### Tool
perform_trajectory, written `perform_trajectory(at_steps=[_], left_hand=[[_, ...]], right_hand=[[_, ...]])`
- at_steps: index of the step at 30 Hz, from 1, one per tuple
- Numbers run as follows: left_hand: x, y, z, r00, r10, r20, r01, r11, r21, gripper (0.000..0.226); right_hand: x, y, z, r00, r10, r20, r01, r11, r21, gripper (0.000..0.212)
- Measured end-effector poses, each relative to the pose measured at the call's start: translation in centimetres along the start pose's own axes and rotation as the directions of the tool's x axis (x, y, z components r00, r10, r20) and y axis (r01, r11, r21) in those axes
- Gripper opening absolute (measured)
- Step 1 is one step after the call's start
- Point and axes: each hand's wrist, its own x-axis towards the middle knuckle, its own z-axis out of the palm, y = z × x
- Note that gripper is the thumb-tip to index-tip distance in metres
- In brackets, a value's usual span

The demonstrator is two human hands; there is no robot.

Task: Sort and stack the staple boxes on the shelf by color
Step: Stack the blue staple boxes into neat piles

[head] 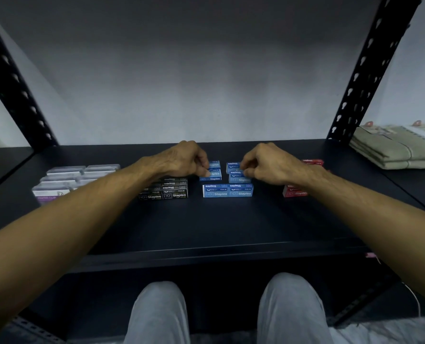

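From the head view, we see the shelf already largely sorted: black staple boxes grouped left of centre, red staple boxes toward the right edge, blue staple boxes between them near the back edge. Our left hand pinches a blue box with curled fingers; our right hand pinches another. We judge the blue group unfinished, with loose boxes behind its front pair. Pale boxes sit at the far left.
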Motion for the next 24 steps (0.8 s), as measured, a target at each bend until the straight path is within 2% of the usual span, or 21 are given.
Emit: perform_trajectory(at_steps=[15,24], left_hand=[[-0.2,1.2,0.0,0.998,0.009,0.06,-0.006,0.999,-0.051,0.023],[-0.2,1.4,0.1,0.993,-0.016,0.119,0.026,0.997,-0.079,0.028]], right_hand=[[0.3,0.1,0.5,1.0,0.015,0.01,-0.015,0.999,0.035,0.016],[0.4,-0.5,0.5,0.997,-0.004,0.078,0.0,0.999,0.053,0.026]])
